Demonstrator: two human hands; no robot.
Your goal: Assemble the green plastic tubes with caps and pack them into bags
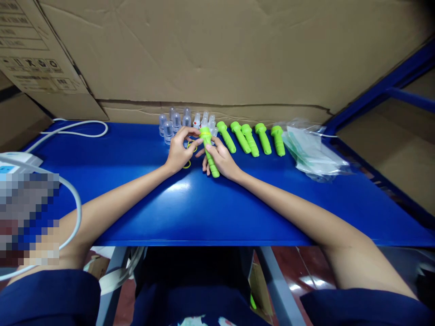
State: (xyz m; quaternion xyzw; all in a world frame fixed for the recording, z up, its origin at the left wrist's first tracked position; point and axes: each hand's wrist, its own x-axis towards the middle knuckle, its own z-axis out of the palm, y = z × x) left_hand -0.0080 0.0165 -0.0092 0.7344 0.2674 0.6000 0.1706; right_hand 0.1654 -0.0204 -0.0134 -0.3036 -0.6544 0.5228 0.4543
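Flashlight [211, 159], lime green with a yellow band at its head, slants over the blue table [210, 213]: my right hand [224, 160] grips its handle, thumb on top and fingers beneath, while my left hand [180, 150] pinches the head between thumb and fingertips. Yellow rings [188, 166] lie beside my left hand, clear caps [168, 131] stand just beyond it, and five more green flashlights [250, 141] lie in a row to the right, next to plastic bags [316, 158].
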